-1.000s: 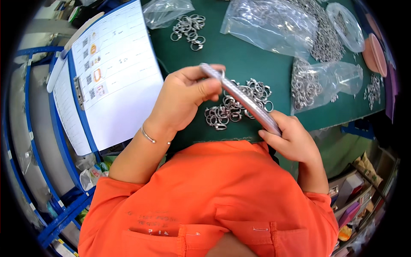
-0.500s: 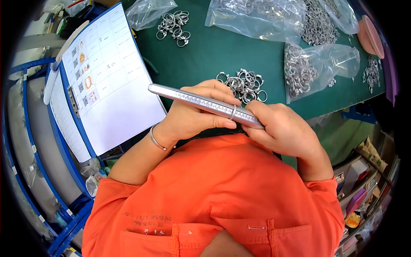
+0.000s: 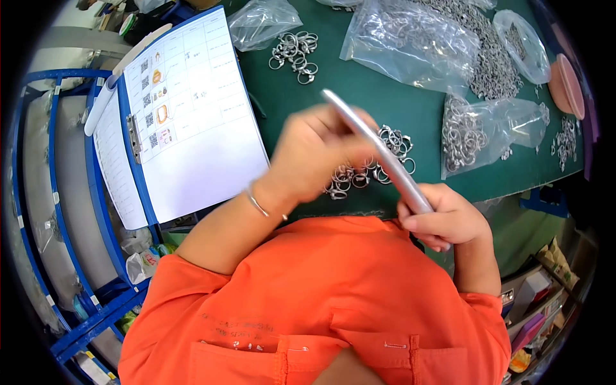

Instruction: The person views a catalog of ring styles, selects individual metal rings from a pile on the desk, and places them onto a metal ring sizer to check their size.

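Observation:
My right hand [image 3: 444,218] is closed around the lower, thick end of a silver ring mandrel [image 3: 399,176], which slants up and to the left. My left hand [image 3: 314,151], with a bangle on its wrist, is beside the upper part of the mandrel. Motion smears its fingers, so I cannot make out whether they hold a ring. No ring shows on the visible length of the mandrel. Under and behind it lies a pile of silver-coloured rings [image 3: 341,184] on the green table [image 3: 289,106], partly covered by my left hand and the mandrel.
A clipboard with printed sheets [image 3: 199,183] lies at the left, beside a blue rack [image 3: 102,212]. Farther back are a smaller ring group [image 3: 297,51] and clear plastic bags [image 3: 401,54]. A bag of rings [image 3: 463,144] and a pink bowl [image 3: 566,86] stand toward the right.
The mandrel has swung steeper, its thin tip moving right and up. My left hand has shifted right and no longer supports it. The ring seen around the mandrel is not visible there now.

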{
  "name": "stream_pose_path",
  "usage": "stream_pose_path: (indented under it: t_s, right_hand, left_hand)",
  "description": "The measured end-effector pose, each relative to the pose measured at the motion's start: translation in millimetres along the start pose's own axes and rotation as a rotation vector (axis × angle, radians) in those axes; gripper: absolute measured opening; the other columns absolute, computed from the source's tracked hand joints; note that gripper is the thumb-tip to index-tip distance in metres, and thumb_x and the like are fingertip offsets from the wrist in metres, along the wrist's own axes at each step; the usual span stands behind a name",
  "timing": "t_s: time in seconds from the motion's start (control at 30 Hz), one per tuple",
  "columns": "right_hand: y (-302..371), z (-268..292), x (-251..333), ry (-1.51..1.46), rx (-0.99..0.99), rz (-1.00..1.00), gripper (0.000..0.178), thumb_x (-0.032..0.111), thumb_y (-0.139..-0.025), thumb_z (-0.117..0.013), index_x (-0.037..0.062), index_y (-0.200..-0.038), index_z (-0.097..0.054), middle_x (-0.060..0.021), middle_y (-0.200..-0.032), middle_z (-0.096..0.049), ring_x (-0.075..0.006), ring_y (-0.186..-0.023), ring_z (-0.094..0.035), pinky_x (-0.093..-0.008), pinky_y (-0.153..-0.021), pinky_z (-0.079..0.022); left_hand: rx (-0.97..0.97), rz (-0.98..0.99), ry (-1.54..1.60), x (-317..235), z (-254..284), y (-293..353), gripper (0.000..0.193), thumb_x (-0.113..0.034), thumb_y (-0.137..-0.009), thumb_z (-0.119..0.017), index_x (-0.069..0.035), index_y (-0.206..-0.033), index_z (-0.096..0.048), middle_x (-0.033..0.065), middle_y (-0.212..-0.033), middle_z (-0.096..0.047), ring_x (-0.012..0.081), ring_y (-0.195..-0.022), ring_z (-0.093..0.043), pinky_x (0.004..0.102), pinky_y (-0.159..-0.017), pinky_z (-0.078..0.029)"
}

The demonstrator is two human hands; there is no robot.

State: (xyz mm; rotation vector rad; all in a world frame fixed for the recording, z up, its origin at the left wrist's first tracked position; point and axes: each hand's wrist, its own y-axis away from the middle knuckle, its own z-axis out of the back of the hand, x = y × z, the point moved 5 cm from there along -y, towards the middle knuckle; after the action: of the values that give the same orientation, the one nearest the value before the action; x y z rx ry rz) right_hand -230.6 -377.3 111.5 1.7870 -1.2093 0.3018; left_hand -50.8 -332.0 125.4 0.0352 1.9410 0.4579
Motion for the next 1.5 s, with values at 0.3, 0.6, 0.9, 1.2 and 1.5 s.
stream_pose_path:
  t_s: [0.3,0.6,0.9,1.2,1.5]
  right_hand:
    - [15,17,-10,0.047,-0.335,0.105,0.010,0.008,-0.084,-0.054,0.0034,-0.078,-0.047,-0.0001,-0.051,-0.046,-0.0046,-0.032,-0.036,-0.0201,-0.029,-0.027]
    - [15,20,-4,0.127,-0.425,0.167,0.012,0.010,-0.083,-0.056,0.0047,-0.078,-0.047,0.0028,-0.050,-0.043,-0.0029,-0.034,-0.035,-0.0196,-0.030,-0.026]
    - [-7,6,25,0.194,-0.640,0.409,0.014,0.004,-0.077,-0.063,0.0037,-0.082,-0.050,0.0011,-0.064,-0.051,-0.0034,-0.049,-0.045,-0.0187,-0.042,-0.035]
    - [-39,-8,48,0.115,-0.629,0.729,0.026,-0.002,-0.073,-0.066,0.0016,-0.090,-0.047,-0.0065,-0.078,-0.061,-0.0092,-0.071,-0.058,-0.0221,-0.060,-0.048]
    - [-31,1,47,0.050,-0.708,0.704,0.027,-0.002,-0.072,-0.067,0.0048,-0.084,-0.044,-0.0112,-0.078,-0.064,-0.0033,-0.044,-0.048,-0.0153,-0.033,-0.033]
  left_hand:
    - [-0.588,-0.258,-0.110,-18,86,-50,0.041,-0.002,-0.081,-0.060,0.015,-0.114,-0.043,0.0127,-0.091,-0.058,0.0174,-0.086,-0.057,0.0258,-0.079,-0.047]
    - [-0.100,-0.261,-1.113,17,21,-29,0.019,-0.012,-0.072,-0.071,0.000,-0.084,-0.063,0.0069,-0.072,-0.060,0.0103,-0.064,-0.054,0.0235,-0.058,-0.045]
    - [-0.081,-0.069,-0.277,11,19,-4,0.014,-0.002,-0.078,-0.065,0.002,-0.087,-0.056,0.0072,-0.081,-0.062,0.0086,-0.071,-0.058,0.0198,-0.063,-0.048]
    - [-0.081,-0.114,0.042,9,8,10,0.017,0.001,-0.079,-0.063,0.006,-0.095,-0.057,0.0076,-0.083,-0.063,0.0123,-0.073,-0.062,0.0220,-0.066,-0.051]
    - [0.019,0.070,0.103,19,21,10,0.016,-0.006,-0.083,-0.060,0.003,-0.096,-0.056,0.0084,-0.083,-0.062,0.0125,-0.070,-0.061,0.0228,-0.063,-0.052]
